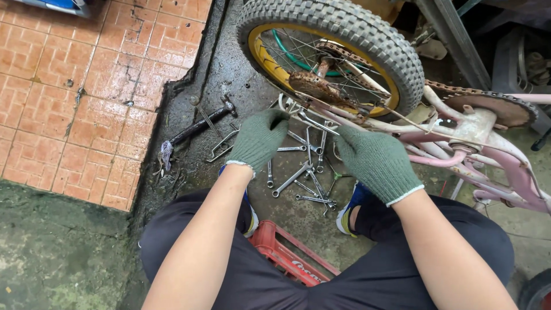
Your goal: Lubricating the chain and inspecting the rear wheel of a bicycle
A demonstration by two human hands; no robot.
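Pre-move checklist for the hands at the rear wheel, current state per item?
1. Gloves on both hands: ok, left hand and right hand wear green knit gloves.
2. Wrench seated at the axle: cannot tell, left hand covers its end.
3. Spare spanners within reach: ok, scattered on the ground between the feet.
4. Hammer clear of hands: ok, lies apart to the left.
5. Chain condition: not ok, rusty.
6. Pink frame steady: cannot tell.

- Single head-worn view, looking steeply down from above the seated person's lap.
- Faces forward onto the wet floor (229, 69) and bicycle wheel (338, 40).
- Close, within arm's reach.
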